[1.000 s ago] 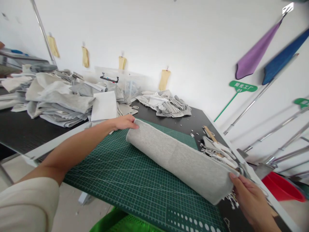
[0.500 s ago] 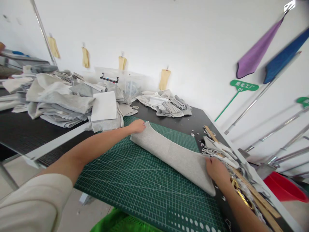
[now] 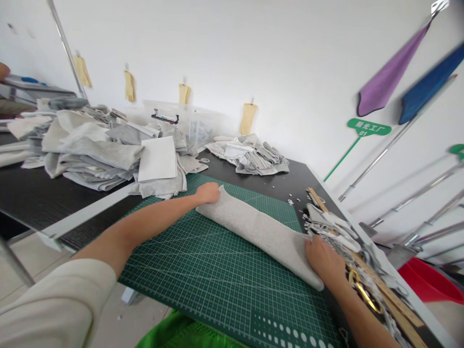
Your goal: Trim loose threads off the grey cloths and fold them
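Note:
A folded strip of light grey fabric (image 3: 257, 229) stretches slantwise across the green cutting mat (image 3: 203, 270). My left hand (image 3: 208, 193) pinches its far left corner. At the near right end, my right hand (image 3: 324, 258) grips the upper edge, its fingertips partly hidden behind the cloth. The lower edge of the fabric seems to rest on or just over the mat; I cannot tell which. Beside my right wrist lie gold-handled scissors (image 3: 362, 292), among offcuts.
A large heap of grey fabric (image 3: 90, 150) with a white sheet (image 3: 157, 158) on it lies at the left. A smaller cloth pile (image 3: 250, 154) sits near the wall. Wooden rulers (image 3: 391, 299) and scraps line the right edge. A red bucket (image 3: 427, 280) stands beyond.
The fabric's upper edge has straightened slightly between my hands. Both hands keep their hold, with the left a touch lower. The view has shifted a little.

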A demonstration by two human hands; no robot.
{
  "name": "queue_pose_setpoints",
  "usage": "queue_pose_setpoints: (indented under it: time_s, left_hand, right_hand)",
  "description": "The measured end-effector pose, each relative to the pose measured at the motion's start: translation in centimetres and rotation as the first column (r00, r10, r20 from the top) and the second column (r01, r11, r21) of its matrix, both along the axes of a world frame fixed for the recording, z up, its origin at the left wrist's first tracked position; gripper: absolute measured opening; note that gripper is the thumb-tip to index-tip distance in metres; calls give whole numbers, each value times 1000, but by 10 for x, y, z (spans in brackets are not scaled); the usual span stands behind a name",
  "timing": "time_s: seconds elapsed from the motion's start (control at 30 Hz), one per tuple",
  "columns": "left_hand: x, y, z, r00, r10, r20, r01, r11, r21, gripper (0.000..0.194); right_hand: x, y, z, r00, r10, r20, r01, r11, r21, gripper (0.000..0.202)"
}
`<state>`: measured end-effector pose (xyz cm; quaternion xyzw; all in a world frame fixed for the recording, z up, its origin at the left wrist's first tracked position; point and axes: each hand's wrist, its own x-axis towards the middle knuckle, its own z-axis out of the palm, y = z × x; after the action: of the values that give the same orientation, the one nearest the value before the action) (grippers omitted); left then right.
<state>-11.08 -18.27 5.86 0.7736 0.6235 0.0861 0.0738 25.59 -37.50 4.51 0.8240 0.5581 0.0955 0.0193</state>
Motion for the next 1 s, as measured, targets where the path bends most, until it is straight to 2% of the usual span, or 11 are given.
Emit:
queue_pose_setpoints:
  time_s: [0.07,0.17,0.23,0.33,0.43,0.53,0.63,0.8,0.9,1.0]
  left_hand:
    - [0,-5,4,1000,24,7,-24,998,57,35]
    - [1,-15,12,1000,21,23,-25,986,164,42]
    - [3,-20,15,999,-34,15,31,983,183,43]
    - [5,-27,15,993,-121,-17,122,987,108,40]
    - [2,-33,11,992,-122,-29,123,991,52,41]
    - [-10,-37,10,998,-62,-26,63,996,56,49]
    - [-27,-37,10,1000,-17,0,17,1000,7,52]
    - [-45,-34,3,997,-70,34,73,994,-86,46]
    - [-48,-36,-4,996,-86,36,89,991,-97,43]
    - [-47,-43,-4,998,-69,15,70,996,-64,40]
  right_hand:
    - [-4,-3,5,993,40,111,-50,995,82,40]
    - [-11,-4,9,964,172,204,-209,961,179,37]
    - [-20,-2,10,931,314,187,-347,920,182,40]
    - [-46,-1,7,866,492,91,-500,854,143,39]
    - [-80,-8,1,799,600,-23,-597,798,89,48]
    - [-106,-17,-5,769,633,-93,-632,774,43,58]
    - [-116,-21,-11,775,626,-84,-626,779,23,59]
    - [-119,-16,-9,782,619,-74,-619,785,27,59]
    - [-126,-12,-3,749,655,-98,-657,753,13,60]
    - [-133,-11,-3,703,696,-146,-706,707,-34,62]
